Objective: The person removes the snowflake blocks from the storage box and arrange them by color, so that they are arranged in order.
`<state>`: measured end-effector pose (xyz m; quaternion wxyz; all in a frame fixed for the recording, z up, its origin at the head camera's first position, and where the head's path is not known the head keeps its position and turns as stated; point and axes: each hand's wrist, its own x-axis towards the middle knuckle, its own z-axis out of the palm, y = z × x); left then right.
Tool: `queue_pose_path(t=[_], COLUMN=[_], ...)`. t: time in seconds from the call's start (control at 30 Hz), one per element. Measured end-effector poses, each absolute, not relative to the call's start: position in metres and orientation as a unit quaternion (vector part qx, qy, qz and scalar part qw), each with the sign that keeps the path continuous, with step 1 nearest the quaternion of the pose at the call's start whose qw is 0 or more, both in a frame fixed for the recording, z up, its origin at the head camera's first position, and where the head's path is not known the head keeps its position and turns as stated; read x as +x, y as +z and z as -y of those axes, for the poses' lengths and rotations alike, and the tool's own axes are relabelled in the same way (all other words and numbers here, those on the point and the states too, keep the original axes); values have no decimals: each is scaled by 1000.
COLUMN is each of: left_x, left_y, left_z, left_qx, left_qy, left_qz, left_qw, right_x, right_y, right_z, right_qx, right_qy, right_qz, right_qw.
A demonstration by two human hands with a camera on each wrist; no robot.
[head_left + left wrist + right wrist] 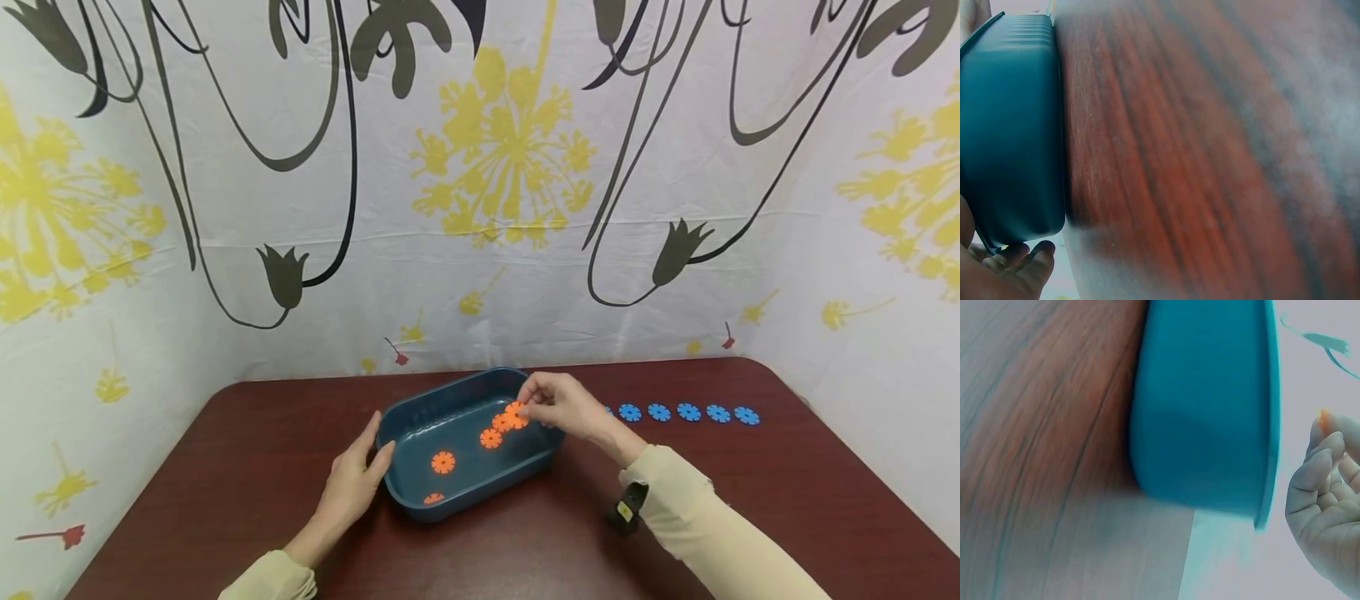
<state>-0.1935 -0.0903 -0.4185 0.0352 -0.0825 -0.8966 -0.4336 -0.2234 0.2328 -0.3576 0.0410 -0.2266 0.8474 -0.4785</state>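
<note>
Head view showed a pale cloth [555, 308] printed with yellow flowers and dark stems, behind and on either side of a reddish-brown worktop [225, 467]. On the worktop sat a dark teal dish [465, 429], slanted, its right end farther back. Pale sleeves [727, 533] covered the person's arms, and a black wristband [628, 507] circled the right one. Of the two hands, the left hand [351, 477] gripped the dish's left end, while the right hand [561, 407] pinched an orange disc [514, 413] over the dish's right part. Four other orange discs [443, 462] lay inside the dish, one partly hidden by the near wall. Blue discs [688, 412] formed a row on the worktop, right of the dish.
</note>
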Motion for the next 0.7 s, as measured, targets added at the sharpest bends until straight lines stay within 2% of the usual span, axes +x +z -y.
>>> queue_pose_path(t=[0.7], left_x=[-192], left_y=[-418], left_z=[90], left_qx=[-77], left_qy=[-436], left_qz=[896], left_qw=[30], right_x=[-207], right_y=[-377], right_z=[-335], right_qx=[-75], right_qy=[-477], right_qz=[-876], right_qw=[-18])
